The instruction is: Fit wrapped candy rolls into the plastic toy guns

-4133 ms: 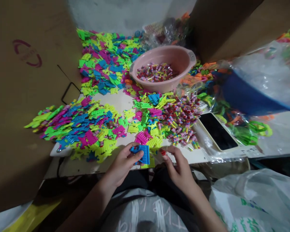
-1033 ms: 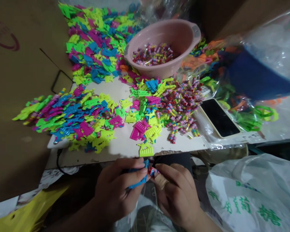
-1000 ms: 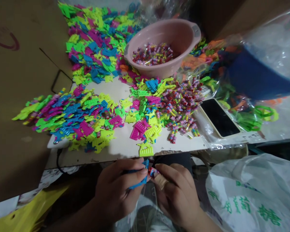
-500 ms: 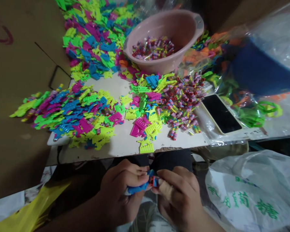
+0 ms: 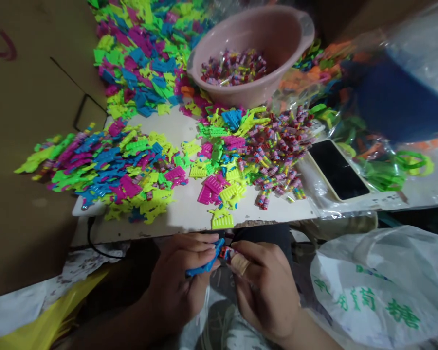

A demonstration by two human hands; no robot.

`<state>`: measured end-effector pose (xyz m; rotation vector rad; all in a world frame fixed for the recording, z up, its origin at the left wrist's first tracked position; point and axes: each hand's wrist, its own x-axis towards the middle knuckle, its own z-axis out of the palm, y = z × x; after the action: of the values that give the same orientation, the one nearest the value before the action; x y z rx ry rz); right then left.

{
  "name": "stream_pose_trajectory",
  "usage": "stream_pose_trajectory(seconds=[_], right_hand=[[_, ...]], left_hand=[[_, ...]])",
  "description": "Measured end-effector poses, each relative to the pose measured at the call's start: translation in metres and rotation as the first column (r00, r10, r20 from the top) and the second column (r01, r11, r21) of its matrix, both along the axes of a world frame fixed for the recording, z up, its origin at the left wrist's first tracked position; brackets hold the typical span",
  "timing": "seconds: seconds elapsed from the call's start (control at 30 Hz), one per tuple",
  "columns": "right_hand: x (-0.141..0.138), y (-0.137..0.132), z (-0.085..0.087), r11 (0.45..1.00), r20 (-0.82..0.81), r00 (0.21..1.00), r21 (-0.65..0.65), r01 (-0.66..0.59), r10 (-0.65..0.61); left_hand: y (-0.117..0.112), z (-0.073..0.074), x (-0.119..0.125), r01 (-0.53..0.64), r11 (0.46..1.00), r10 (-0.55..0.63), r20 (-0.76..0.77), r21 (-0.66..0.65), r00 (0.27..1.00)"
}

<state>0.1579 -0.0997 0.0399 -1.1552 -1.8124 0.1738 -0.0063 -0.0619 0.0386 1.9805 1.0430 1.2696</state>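
Observation:
Over my lap, my left hand (image 5: 184, 272) pinches a blue plastic piece (image 5: 206, 265), which is tilted with its upper end to the right. My right hand (image 5: 264, 282) grips a small wrapped candy roll (image 5: 225, 253) by its far end, and its red tip points at the blue piece. The roll's tip is very close to the blue piece; I cannot tell whether they touch. A tan band wraps one right finger. On the table edge just beyond my hands lies a yellow comb-like piece (image 5: 222, 219). More candy rolls (image 5: 277, 150) are heaped behind it to the right.
Flat coloured plastic pieces form a pile (image 5: 109, 165) at left and a larger heap (image 5: 142, 63) behind. A pink basin (image 5: 241, 95) holds more rolls. A phone (image 5: 337, 170) lies at right. A cardboard box (image 5: 32, 194) stands left, a white plastic bag (image 5: 383, 287) below right.
Both hands have risen slightly toward the table edge. The blue piece has tilted steeper, and more of it shows. The view has shifted a little.

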Motion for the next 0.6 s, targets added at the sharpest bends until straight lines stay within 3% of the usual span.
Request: stream_pose_trajectory(seconds=[0.27, 0.6], right_hand=[[-0.001, -0.003, -0.006, 0.999, 0.049, 0.998, 0.020, 0.042, -0.043], [0.000, -0.006, -0.011, 0.992, 0.143, 0.985, 0.097, 0.087, -0.100]], left_hand=[[-0.002, -0.004, 0.007, -0.006, 0.999, 0.005, 0.028, 0.033, 1.000], [-0.003, -0.005, 0.011, 0.040, 0.991, -0.035, -0.044, 0.130, 0.998]])
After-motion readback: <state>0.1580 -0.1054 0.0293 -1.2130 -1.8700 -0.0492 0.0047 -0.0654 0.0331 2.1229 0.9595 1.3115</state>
